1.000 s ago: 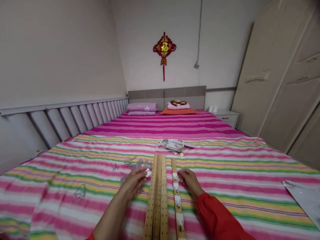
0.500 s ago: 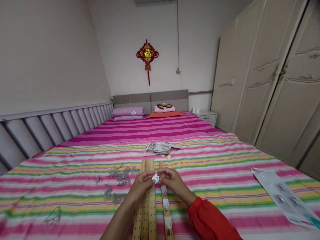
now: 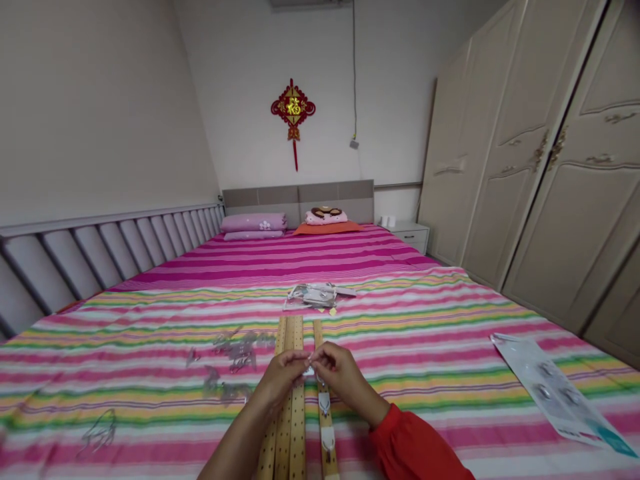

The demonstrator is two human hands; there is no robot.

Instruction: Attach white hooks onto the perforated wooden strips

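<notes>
My left hand [image 3: 281,381] and my right hand [image 3: 345,379] meet over the wooden strips, fingertips pinched together. Between them is a small white adhesive hook [image 3: 309,371], mostly covered by the fingers. Under my right hand runs a narrow wooden strip [image 3: 318,332] bearing white hooks with metal loops, such as the hook [image 3: 328,439] near its close end. Beneath my left hand lie several wider wooden strips [image 3: 283,433] side by side, dotted with small holes.
Clear plastic pieces [image 3: 243,350] are scattered to the left, with a thin clear scrap [image 3: 100,432] closer in. A pile of packets [image 3: 315,295] lies beyond the strips. At right rests a hook package [image 3: 555,387], all on a striped bedspread [image 3: 425,413].
My fingers have closed in around the white hook, which now shows less and sits slightly lower. The whole view has shifted a little.
</notes>
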